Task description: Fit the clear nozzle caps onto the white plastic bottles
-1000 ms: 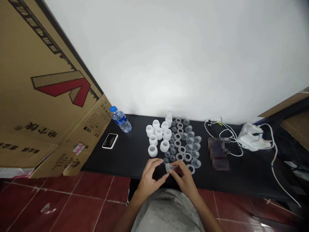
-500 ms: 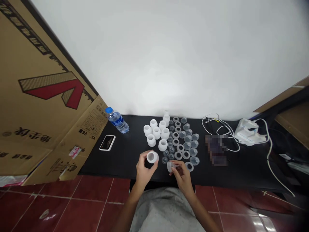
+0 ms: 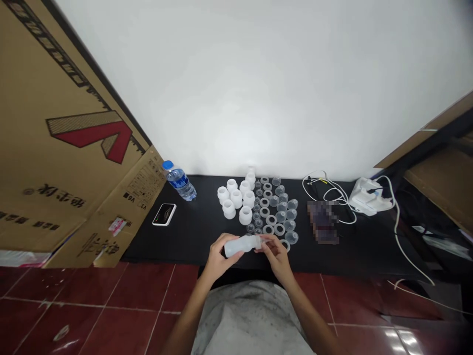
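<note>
My left hand [image 3: 218, 257] is closed around a small white plastic bottle [image 3: 240, 244] that lies sideways over the near edge of the black table [image 3: 199, 231]. My right hand [image 3: 276, 254] pinches a clear cap at the bottle's neck [image 3: 258, 241]. Just beyond my hands stand several white bottles [image 3: 236, 199] in a cluster. To their right lie rows of clear caps and white rings [image 3: 277, 212].
A water bottle with a blue cap [image 3: 179, 180] and a phone [image 3: 164, 214] lie at the table's left. A large cardboard box [image 3: 66, 148] leans at the left. White cables [image 3: 325, 190] and a white device [image 3: 367, 199] sit at the right. Red tiled floor [image 3: 111, 305] lies below.
My left hand picked up a white bottle from the cluster and brought it to my right hand. The bottle now lies sideways with the clear cap at its neck.
</note>
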{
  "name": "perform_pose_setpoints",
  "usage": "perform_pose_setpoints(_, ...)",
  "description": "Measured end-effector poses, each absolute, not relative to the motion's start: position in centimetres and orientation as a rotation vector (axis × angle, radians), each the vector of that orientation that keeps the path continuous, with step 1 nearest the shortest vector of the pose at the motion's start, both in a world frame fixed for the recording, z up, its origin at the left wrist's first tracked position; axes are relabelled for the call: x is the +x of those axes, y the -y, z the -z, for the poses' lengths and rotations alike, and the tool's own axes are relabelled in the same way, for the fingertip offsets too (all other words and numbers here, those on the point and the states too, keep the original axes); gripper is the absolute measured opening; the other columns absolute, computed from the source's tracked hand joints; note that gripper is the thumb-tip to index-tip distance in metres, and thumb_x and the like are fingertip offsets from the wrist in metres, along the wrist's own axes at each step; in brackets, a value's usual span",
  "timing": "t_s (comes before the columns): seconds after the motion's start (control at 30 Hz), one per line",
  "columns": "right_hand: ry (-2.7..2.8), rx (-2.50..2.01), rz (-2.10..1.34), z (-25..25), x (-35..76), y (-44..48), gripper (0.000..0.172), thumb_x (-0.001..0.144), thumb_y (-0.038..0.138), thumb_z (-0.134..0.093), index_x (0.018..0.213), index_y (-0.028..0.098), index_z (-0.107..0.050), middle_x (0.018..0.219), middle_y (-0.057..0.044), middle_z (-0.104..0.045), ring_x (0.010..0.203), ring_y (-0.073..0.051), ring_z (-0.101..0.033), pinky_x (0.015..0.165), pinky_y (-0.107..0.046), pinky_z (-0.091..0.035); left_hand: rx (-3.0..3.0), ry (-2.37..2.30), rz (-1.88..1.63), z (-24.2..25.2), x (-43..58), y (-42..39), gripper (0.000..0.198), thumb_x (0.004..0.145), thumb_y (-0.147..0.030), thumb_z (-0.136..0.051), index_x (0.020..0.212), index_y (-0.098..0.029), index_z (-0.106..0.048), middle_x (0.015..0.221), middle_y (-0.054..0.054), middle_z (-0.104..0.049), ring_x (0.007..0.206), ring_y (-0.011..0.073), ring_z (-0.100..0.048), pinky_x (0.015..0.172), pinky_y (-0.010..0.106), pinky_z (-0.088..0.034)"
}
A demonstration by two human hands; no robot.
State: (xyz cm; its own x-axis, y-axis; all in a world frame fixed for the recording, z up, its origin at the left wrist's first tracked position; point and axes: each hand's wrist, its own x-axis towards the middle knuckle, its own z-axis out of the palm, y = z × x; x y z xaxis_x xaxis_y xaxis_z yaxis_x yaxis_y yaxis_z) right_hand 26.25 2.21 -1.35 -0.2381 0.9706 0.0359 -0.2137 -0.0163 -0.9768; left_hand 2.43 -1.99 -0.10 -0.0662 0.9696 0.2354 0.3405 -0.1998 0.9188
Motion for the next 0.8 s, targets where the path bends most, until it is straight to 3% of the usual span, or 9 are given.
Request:
perform_pose_setpoints(0.17,1.241,-0.786,-1.518,2.0,26.2,-2.6,0.035,0.089,0.044,-0.092,0.117,0.028,-0.077,0.121,-0.008,-0.082,0.111,-0.027,-0.078,0.097,-0.041,-0.066,1.527,-1.419,-1.231,0.0,2.3,2.1,0.037,0.092,-0.048,-0.080,0.116,-0.019,-0.080,0.110,0.010,-0.082,0.095,0.0250,-0.075,0.082,0.032,-0.057)
perform_pose_setpoints(0.33,1.347,-0.724,-1.567,1.9,26.9,-2.8,0.052,0.091,0.040,-0.090,0.139,0.029,-0.072,0.136,-0.010,-0.078,0.123,-0.026,-0.074,0.106,-0.042,-0.062,1.529,-1.418,-1.157,0.0,2.1,2.0,0.038,0.097,-0.053,-0.073,0.110,-0.018,-0.082,0.104,0.009,-0.083,0.091,0.0241,-0.074,0.082,0.032,-0.055)
perform_pose_setpoints(0.4,1.398,-0.767,-1.534,1.8,27.0,-2.9,0.052,0.089,0.045,-0.091,0.136,0.027,-0.075,0.129,-0.010,-0.080,0.107,-0.024,-0.079,0.097,-0.038,-0.065,1.529,-1.408,-1.143,-0.1,2.2,2.0,0.039,0.097,-0.053,-0.073,0.110,-0.018,-0.082,0.105,0.009,-0.084,0.092,0.0247,-0.075,0.083,0.033,-0.055)
perform_pose_setpoints(0.47,1.419,-0.858,-1.509,1.9,26.9,-3.0,0.045,0.088,0.054,-0.089,0.119,0.022,-0.080,0.101,-0.007,-0.084,0.076,-0.019,-0.078,0.073,-0.031,-0.066,1.536,-1.388,-1.131,-0.3,2.3,2.2,0.038,0.096,-0.052,-0.075,0.112,-0.019,-0.082,0.109,0.009,-0.084,0.097,0.0258,-0.076,0.088,0.035,-0.056)
perform_pose_setpoints(0.57,1.422,-1.041,-1.466,2.2,26.4,-2.7,0.052,0.092,0.071,-0.077,0.082,0.020,-0.073,0.059,0.000,-0.071,0.039,-0.013,-0.057,0.038,-0.021,-0.043,1.536,-1.347,-1.133,-0.5,2.3,2.3,0.038,0.092,-0.051,-0.079,0.114,-0.020,-0.082,0.115,0.010,-0.083,0.105,0.0283,-0.076,0.095,0.037,-0.056)
perform_pose_setpoints(0.63,1.458,-1.128,-1.372,2.4,26.0,-2.3,0.067,0.098,0.078,-0.063,0.065,0.020,-0.064,0.048,0.000,-0.063,0.033,-0.011,-0.048,0.035,-0.020,-0.032,1.513,-1.322,-1.150,-0.5,2.3,2.4,0.039,0.090,-0.051,-0.081,0.114,-0.020,-0.082,0.115,0.010,-0.083,0.106,0.0287,-0.077,0.094,0.037,-0.057)
perform_pose_setpoints(0.8,1.526,-1.194,-1.233,2.2,25.5,-1.3,0.087,0.105,0.085,-0.033,0.059,0.020,-0.067,0.040,-0.002,-0.055,0.033,-0.012,-0.048,0.039,-0.022,-0.033,1.441,-1.308,-1.202,-0.1,1.9,2.2,0.039,0.092,-0.051,-0.079,0.114,-0.019,-0.081,0.114,0.009,-0.083,0.104,0.0275,-0.076,0.091,0.035,-0.057)
